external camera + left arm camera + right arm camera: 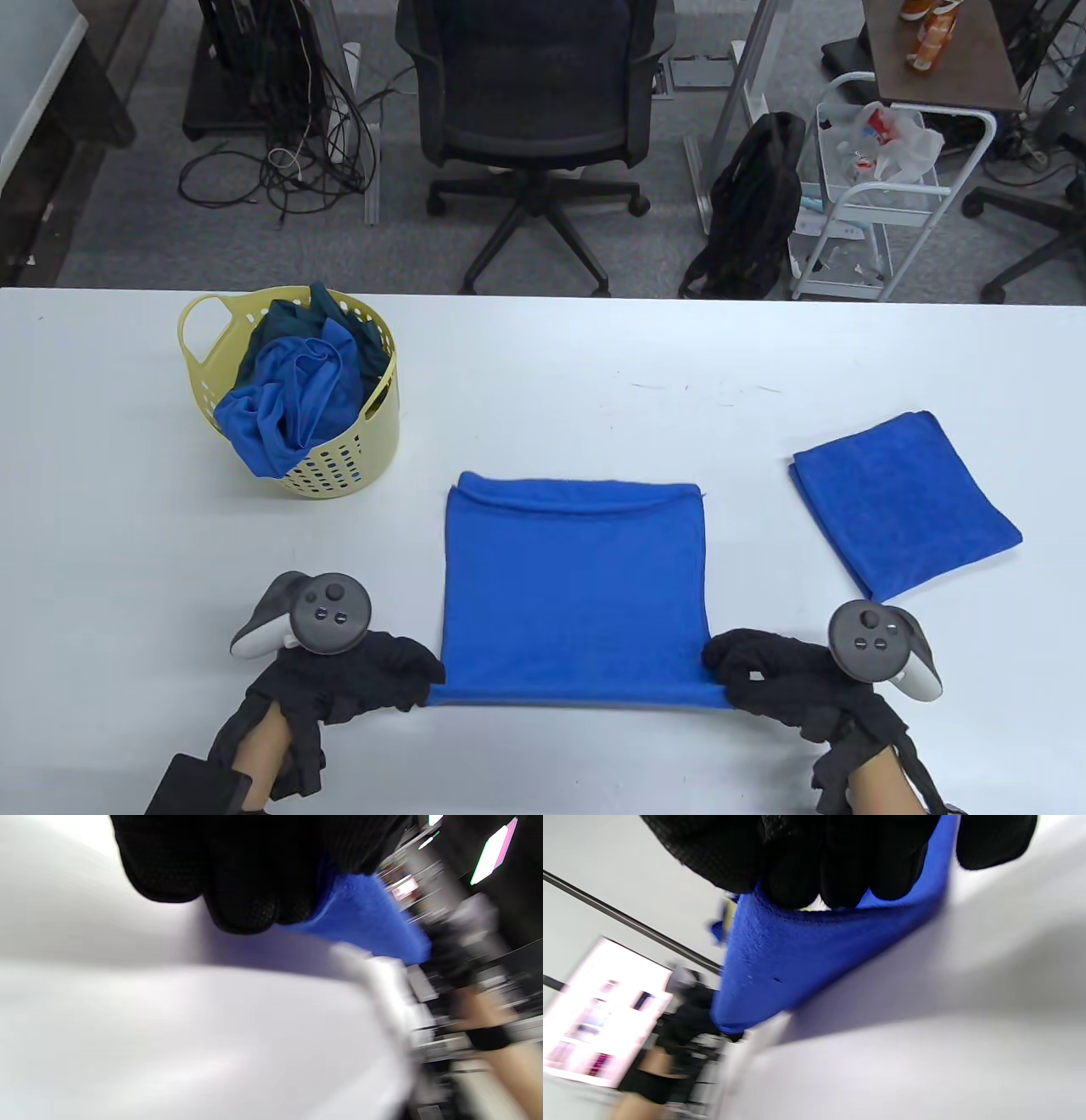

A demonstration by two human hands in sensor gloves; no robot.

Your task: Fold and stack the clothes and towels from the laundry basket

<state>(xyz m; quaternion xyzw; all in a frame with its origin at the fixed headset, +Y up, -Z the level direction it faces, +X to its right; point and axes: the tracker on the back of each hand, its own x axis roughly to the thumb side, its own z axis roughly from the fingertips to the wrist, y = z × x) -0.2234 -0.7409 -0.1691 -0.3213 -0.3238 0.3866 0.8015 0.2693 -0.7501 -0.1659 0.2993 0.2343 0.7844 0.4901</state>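
Basket: the pale yellow perforated plastic laundry basket [339, 463] is standing upright at the far left of the white table [543, 373], with crumpled blue and dark teal clothes [297, 386] spilling over its rim.
Left hand: my left hand [361, 675], in its black glove, is curling round the near left corner of the towel — fingers bunched on top, pinching the cloth; the left wrist view is showing my gloved fingers [242, 870] closed over a blue edge, though it is blurred.
Towel in work: the bright blue terry towel [577, 586] is lying flat in the middle of the table, already doubled, its far edge showing a loose upper layer; its near edge is lifting slightly between my two hands.
Right hand: my right hand [776, 679] is gripping the near right corner the same way — fingers curled over the hem, thumb apart.
Folded piece: a second blue terry towel [904, 501], folded into a neat rectangle, is lying at the right, well apart from the one I am holding.
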